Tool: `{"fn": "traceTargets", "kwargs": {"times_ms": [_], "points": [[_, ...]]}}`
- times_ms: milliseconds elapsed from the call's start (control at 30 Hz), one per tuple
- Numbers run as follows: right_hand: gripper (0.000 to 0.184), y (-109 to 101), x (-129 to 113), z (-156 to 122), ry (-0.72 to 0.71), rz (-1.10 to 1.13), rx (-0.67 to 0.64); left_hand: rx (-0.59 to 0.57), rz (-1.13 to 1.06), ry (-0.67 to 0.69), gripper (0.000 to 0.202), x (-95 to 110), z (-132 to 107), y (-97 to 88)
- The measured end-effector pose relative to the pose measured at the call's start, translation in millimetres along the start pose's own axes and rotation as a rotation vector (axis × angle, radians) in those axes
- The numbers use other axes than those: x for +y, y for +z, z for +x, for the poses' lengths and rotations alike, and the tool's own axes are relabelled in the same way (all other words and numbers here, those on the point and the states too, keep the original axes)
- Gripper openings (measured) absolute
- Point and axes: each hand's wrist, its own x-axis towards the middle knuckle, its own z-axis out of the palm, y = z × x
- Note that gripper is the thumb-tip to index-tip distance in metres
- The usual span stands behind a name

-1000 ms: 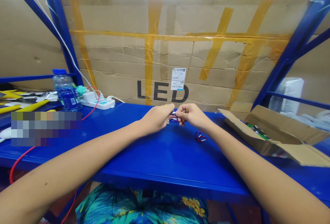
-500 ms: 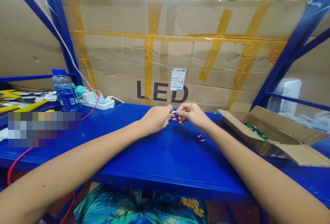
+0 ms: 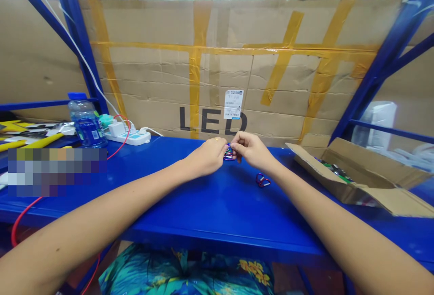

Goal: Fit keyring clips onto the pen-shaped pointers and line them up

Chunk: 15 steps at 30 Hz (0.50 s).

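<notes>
Near the back of the blue table my left hand (image 3: 210,155) has its fingers closed at a small carabiner, mostly hidden by the fingertips. My right hand (image 3: 250,149) pinches at the same spot from the other side, thumb against forefinger. Just beneath and between the fingertips lies a cluster of small coloured carabiners (image 3: 228,154) with silver gates. Two loose carabiners (image 3: 262,180), red and blue, rest on the table below my right wrist.
An opened cardboard box (image 3: 359,182) with green and dark items stands at the right. On the left are a blue-capped bottle (image 3: 87,121), a white power strip (image 3: 132,137), a red cable (image 3: 25,213) and yellow-handled items (image 3: 44,141). A large cardboard panel (image 3: 152,87) closes off the back.
My hands have shifted only slightly; the fingertips have turned, and the silver part seen between them before is now covered. More of the carabiner cluster shows. The two loose carabiners stay put.
</notes>
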Motion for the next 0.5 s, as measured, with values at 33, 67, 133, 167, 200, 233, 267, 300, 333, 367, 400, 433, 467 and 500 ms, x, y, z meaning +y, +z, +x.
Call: {"fn": "traceTargets", "kwargs": {"times_ms": [33, 67, 133, 167, 200, 233, 267, 300, 333, 367, 400, 433, 467, 500], "points": [[0.017, 0.0, 0.8, 0.0, -0.021, -0.025, -0.002, -0.023, -0.011, -0.022, 0.028, -0.1, 0.4, -0.3], [0.015, -0.2, 1.4, 0.0, -0.028, -0.045, -0.007, -0.039, -0.018, -0.043, 0.027, -0.4, 0.4, -0.6], [0.014, -1.2, 2.1, -0.3, -0.014, -0.067, -0.017, -0.046, -0.016, -0.065, 0.025, -1.1, -0.6, -1.1], [0.014, -1.9, 2.2, -0.5, 0.002, -0.069, -0.027, -0.041, -0.005, -0.06, 0.025, -1.4, -1.4, -1.3], [0.013, -2.6, 2.1, -0.7, 0.023, -0.07, -0.041, -0.036, 0.012, -0.05, 0.025, -1.7, -2.4, -1.4], [0.013, -3.1, 2.0, -1.0, 0.047, -0.073, -0.056, -0.034, 0.032, -0.036, 0.025, -2.0, -3.4, -1.5], [0.013, -3.4, 1.7, -1.2, 0.071, -0.078, -0.069, -0.035, 0.052, -0.021, 0.025, -2.2, -4.2, -1.5], [0.014, -3.4, 1.5, -1.4, 0.094, -0.083, -0.08, -0.039, 0.072, -0.005, 0.025, -2.4, -4.9, -1.5], [0.014, -3.0, 1.2, -1.6, 0.114, -0.086, -0.085, -0.043, 0.091, 0.011, 0.026, -2.7, -5.3, -1.4], [0.015, -2.2, 0.9, -1.7, 0.13, -0.086, -0.085, -0.046, 0.109, 0.026, 0.026, -3.0, -5.4, -1.3], [0.016, -1.2, 0.6, -1.7, 0.14, -0.083, -0.081, -0.048, 0.125, 0.039, 0.027, -3.3, -5.3, -1.2], [0.017, -0.2, 0.3, -1.4, 0.144, -0.077, -0.075, -0.048, 0.136, 0.045, 0.027, -3.7, -4.9, -1.3], [0.017, 0.5, -0.3, -1.0, 0.144, -0.069, -0.07, -0.048, 0.142, 0.043, 0.027, -4.0, -4.3, -1.5], [0.017, 0.6, -1.2, -0.5, 0.145, -0.066, -0.068, -0.046, 0.144, 0.032, 0.026, -4.2, -3.6, -2.0]]}}
